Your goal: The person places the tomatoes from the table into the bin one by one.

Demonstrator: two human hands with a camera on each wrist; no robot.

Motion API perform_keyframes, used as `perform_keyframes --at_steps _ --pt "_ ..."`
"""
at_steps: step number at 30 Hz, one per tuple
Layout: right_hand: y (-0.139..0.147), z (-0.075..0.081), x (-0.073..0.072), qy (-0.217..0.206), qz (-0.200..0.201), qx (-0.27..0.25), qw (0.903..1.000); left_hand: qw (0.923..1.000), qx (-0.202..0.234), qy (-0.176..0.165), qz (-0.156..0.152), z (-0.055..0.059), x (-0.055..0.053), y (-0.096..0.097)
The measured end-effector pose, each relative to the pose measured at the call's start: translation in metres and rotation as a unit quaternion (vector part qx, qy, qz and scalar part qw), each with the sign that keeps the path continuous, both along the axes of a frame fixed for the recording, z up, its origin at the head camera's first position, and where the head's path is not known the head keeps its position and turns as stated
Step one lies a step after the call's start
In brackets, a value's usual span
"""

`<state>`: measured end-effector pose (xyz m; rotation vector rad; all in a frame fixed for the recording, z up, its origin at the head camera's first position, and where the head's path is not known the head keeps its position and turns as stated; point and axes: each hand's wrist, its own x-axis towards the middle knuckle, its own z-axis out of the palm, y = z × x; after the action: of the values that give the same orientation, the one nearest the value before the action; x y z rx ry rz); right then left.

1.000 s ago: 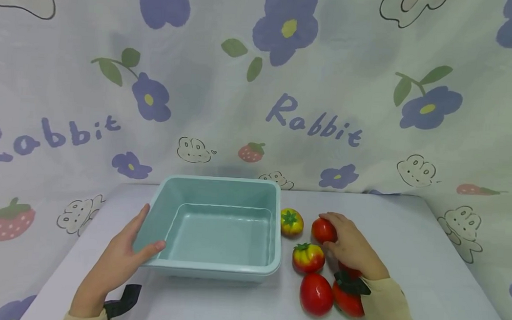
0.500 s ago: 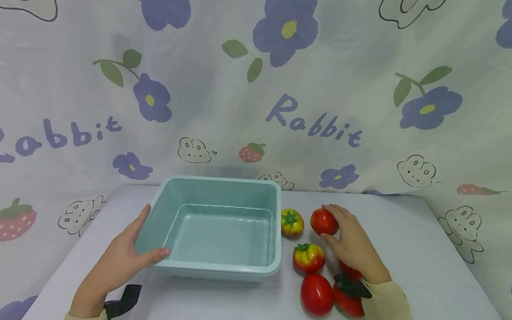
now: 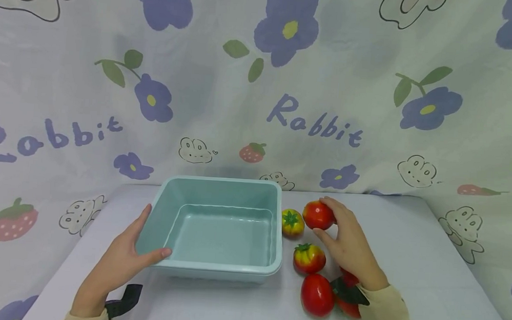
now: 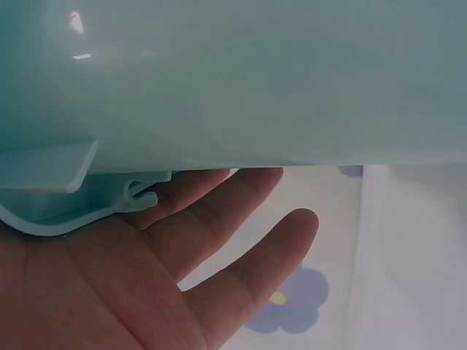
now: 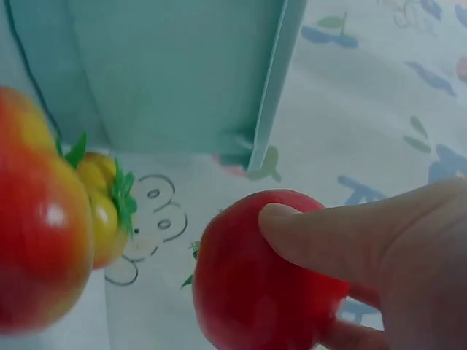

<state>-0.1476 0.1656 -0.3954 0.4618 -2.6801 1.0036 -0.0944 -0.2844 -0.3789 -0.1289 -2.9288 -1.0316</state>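
My right hand (image 3: 351, 244) holds a shiny red toy tomato (image 3: 318, 215) between thumb and fingers, to the right of the light blue plastic basin (image 3: 220, 267). In the right wrist view the thumb presses on this tomato (image 5: 255, 270), and a bit of green stem shows on its far side. At the basin's near left corner my left hand (image 3: 120, 259) grips the rim, thumb over the top and fingers along the outer wall. From the left wrist, those fingers (image 4: 248, 281) reach under the rim, fairly straight. Nothing lies inside the basin.
Close by the basin's right wall are a yellow tomato (image 3: 292, 223) and a red-yellow tomato (image 3: 309, 258). A plain red one (image 3: 317, 295) lies nearer, with more red pieces (image 3: 349, 307) partly hidden under the right wrist. A printed cloth (image 3: 224, 104) hangs behind the white table (image 3: 203, 308).
My right hand has picked up the red tomato and brought it a little up and left, towards the basin. The left hand stays on the rim with hardly any movement.
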Motion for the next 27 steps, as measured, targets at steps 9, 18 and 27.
perform_keyframes --at_steps 9,18,27 --pt "-0.015 0.008 0.011 0.012 0.020 -0.028 0.9993 1.0000 0.001 -0.001 -0.002 0.001 0.000 0.000" --pt "-0.027 0.010 0.017 0.087 0.027 -0.053 0.9944 0.9999 0.005 0.003 -0.013 0.000 0.000 -0.002" --pt "-0.039 0.012 0.025 0.115 0.040 -0.093 0.9882 0.9999 0.006 0.002 -0.014 0.000 0.000 -0.002"
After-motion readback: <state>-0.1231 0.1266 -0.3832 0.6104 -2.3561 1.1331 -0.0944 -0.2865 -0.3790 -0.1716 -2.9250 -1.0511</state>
